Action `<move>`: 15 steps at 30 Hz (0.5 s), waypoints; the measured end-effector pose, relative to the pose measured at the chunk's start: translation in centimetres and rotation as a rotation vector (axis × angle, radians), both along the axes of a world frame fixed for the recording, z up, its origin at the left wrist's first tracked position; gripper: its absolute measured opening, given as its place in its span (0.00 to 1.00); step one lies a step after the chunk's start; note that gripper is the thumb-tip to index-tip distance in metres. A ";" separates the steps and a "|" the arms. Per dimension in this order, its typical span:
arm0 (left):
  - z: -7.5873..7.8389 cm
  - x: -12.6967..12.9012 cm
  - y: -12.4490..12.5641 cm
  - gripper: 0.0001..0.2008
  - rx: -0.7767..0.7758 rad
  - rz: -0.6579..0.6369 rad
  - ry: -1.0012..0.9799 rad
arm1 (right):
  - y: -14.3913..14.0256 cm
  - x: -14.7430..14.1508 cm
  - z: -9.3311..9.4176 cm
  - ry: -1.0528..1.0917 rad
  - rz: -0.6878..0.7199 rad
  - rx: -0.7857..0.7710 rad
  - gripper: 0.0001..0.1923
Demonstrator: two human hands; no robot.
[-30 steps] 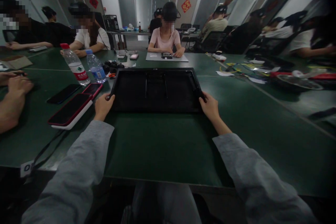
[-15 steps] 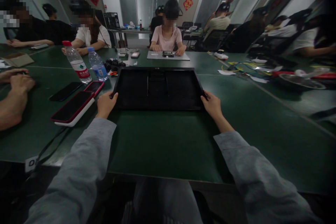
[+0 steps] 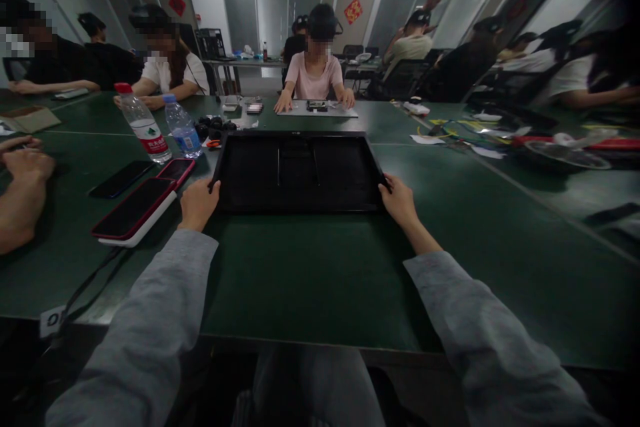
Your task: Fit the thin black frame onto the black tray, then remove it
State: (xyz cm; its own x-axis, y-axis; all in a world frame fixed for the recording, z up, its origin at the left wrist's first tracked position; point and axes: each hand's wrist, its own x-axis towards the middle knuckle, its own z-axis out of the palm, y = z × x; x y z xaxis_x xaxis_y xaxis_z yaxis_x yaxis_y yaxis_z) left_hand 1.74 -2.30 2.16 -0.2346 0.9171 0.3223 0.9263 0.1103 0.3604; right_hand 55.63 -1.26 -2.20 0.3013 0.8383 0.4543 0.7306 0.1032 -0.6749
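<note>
A black, shallow, tray-like rectangular panel with raised rims lies in front of me on the green table, or just above it; I cannot tell which. A U-shaped outline marks its middle. My left hand is closed on the panel's left rim, thumb on top. At the opposite short side, my right hand grips the right rim, its fingers partly hidden beneath.
Left of the panel are a red-cased phone on a white block, a dark phone, a red-capped bottle and a blue-capped bottle. Across the table, a person's hands rest by a board. Cables and a pan lie right.
The view has shifted slightly. My hands keep their hold on the panel, which looks nearly still. The person across has spread their hands over the board.
</note>
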 end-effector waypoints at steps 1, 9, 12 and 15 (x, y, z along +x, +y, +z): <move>0.1 0.1 0.0 0.25 -0.006 0.007 0.003 | 0.0 0.0 0.0 -0.015 -0.006 -0.004 0.27; 0.2 0.3 -0.2 0.24 0.023 0.015 0.021 | -0.3 -0.2 0.4 -0.048 -0.023 -0.007 0.27; 0.3 0.4 -0.2 0.24 0.023 0.007 0.028 | -0.3 -0.1 0.6 -0.047 -0.039 0.014 0.27; 0.3 0.4 -0.1 0.24 0.033 0.011 0.030 | -0.4 -0.1 0.7 -0.041 -0.039 0.023 0.28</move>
State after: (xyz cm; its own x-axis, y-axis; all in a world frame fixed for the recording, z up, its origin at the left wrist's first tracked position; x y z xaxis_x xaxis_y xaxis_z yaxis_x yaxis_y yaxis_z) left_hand 2.16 -2.45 2.44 -0.2347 0.9032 0.3593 0.9355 0.1095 0.3360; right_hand 55.51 -1.67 -1.55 0.3144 0.8154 0.4861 0.7617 0.0889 -0.6418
